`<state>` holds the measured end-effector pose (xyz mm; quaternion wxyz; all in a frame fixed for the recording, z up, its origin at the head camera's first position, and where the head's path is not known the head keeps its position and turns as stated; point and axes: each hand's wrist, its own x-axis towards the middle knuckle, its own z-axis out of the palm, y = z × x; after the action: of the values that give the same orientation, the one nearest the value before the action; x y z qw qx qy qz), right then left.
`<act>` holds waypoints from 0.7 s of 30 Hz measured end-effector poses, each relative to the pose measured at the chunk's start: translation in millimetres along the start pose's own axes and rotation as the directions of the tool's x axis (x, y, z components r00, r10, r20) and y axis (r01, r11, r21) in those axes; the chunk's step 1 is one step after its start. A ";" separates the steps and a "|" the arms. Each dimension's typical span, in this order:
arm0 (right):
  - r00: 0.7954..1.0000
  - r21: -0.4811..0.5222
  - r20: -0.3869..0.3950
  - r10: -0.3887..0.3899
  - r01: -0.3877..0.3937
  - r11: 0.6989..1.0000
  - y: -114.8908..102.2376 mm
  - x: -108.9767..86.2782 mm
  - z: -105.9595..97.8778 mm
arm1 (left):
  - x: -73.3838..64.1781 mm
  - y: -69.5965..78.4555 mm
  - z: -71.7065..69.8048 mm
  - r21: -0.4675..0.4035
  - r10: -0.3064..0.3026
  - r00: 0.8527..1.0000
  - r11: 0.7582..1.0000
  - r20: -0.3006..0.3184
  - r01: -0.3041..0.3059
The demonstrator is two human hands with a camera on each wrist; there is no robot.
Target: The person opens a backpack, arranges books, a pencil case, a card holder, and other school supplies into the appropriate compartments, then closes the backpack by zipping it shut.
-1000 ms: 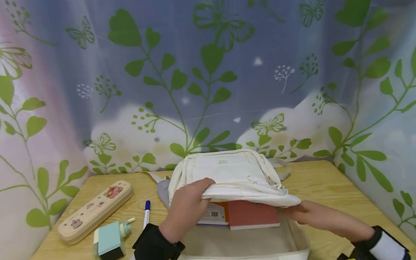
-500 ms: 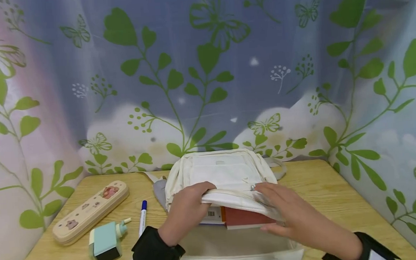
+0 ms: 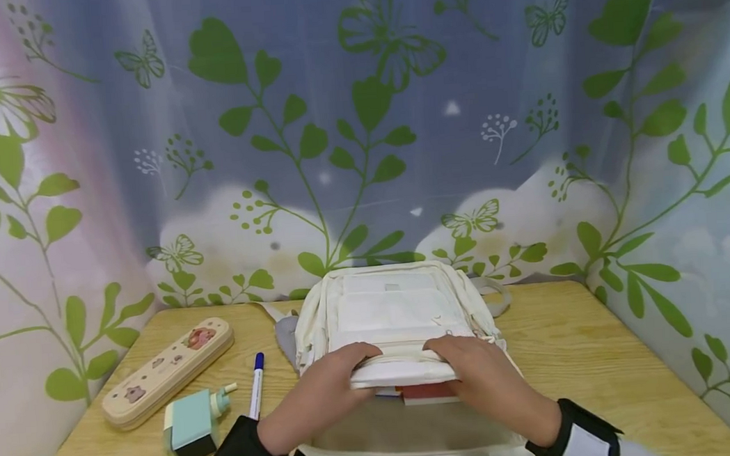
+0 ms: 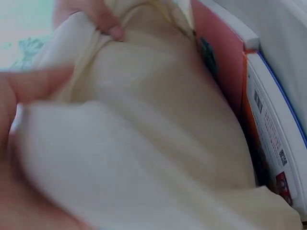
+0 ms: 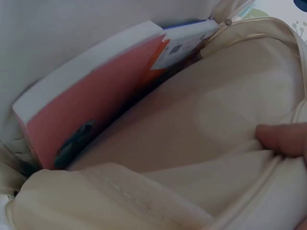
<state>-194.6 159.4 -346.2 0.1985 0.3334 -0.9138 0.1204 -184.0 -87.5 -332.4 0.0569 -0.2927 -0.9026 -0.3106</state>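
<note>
A white backpack [image 3: 389,310] lies unzipped on the table, its front panel lifted at the near edge. My left hand [image 3: 325,394] pinches the panel's edge at the left, thumb underneath. At the right, my right hand [image 3: 497,387] grips the same edge, its thumb inside the opening in the right wrist view. Within the bag, a red book [image 5: 96,91] stands against the back wall. Beside it is a white and orange book [image 4: 273,120] with a barcode. In the head view the panel and hands hide most of both books.
On the wooden table [image 3: 573,341], left of the bag, are a cream pencil case [image 3: 168,372], a mint-green boxy device [image 3: 192,427] with a small crank, and a blue-capped marker [image 3: 257,384]. A leaf-patterned curtain [image 3: 391,149] surrounds the table.
My right hand has moved from the panel's right corner inward and now grips its edge nearer my left hand. The panel sits lower, covering more of the books.
</note>
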 end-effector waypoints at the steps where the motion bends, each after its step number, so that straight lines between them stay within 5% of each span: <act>1: 1.000 0.004 0.002 0.013 -0.013 1.000 -0.2 -0.5 0.2 | -1.6 -2.3 -3.8 -0.051 -0.016 0.999 0.999 0.052 0.018; 4: 0.999 0.007 0.012 0.050 -0.050 0.999 -0.6 -1.0 0.7 | -8.2 -12.2 -19.4 -0.188 -0.067 0.981 0.977 0.183 0.102; 6: 0.998 0.014 0.019 0.063 -0.063 0.998 -0.5 -0.8 0.8 | -12.0 -22.8 -32.7 -0.209 -0.093 0.975 0.969 0.200 0.135; 10: 0.997 0.028 0.042 0.069 -0.070 0.997 0.4 -1.7 0.7 | -18.3 -54.8 -64.3 -0.117 -0.206 0.973 0.969 0.108 0.218; 12: 0.996 0.032 0.053 0.068 -0.070 0.997 1.2 -2.6 0.8 | -22.8 -76.3 -80.4 -0.038 -0.285 0.958 0.957 0.041 0.286; 14: 0.996 0.035 0.055 0.064 -0.066 0.997 1.2 -2.7 0.6 | -31.4 -99.6 -97.0 0.034 -0.365 0.931 0.931 0.001 0.364; 21: 0.997 0.038 0.049 0.059 -0.061 0.997 1.4 -1.4 -0.9 | -70.3 -191.0 -136.4 0.282 -0.439 0.889 0.843 -0.129 0.458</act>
<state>-194.3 161.6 -346.2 0.1663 0.3124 -0.9253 0.1366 -244.7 -324.5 -344.0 0.0541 -0.0519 -0.9807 -0.1807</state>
